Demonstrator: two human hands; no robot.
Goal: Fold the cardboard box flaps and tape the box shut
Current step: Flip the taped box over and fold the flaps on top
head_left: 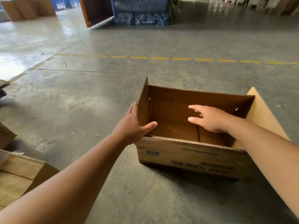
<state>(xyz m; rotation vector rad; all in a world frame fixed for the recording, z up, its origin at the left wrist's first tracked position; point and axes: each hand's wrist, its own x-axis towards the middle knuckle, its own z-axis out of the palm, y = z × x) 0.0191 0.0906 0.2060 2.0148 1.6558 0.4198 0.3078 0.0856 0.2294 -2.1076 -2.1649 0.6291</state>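
Note:
An open brown cardboard box (186, 156) with upside-down print stands on the concrete floor, all its flaps standing up. My left hand (134, 125) holds the upright left flap (143, 104), fingers flat against its outside and thumb hooked over onto its inner face. Above the box's opening hovers my right hand (208, 118), fingers spread and relaxed, touching nothing. The right flap (260, 115) leans outward. The box looks empty inside. No tape is in view.
Flattened cardboard sheets (17, 173) lie at the lower left. A dashed yellow line (161, 58) crosses the floor beyond the box. Blue-wrapped pallets (142, 12) and stacked cartons (27, 8) stand far back.

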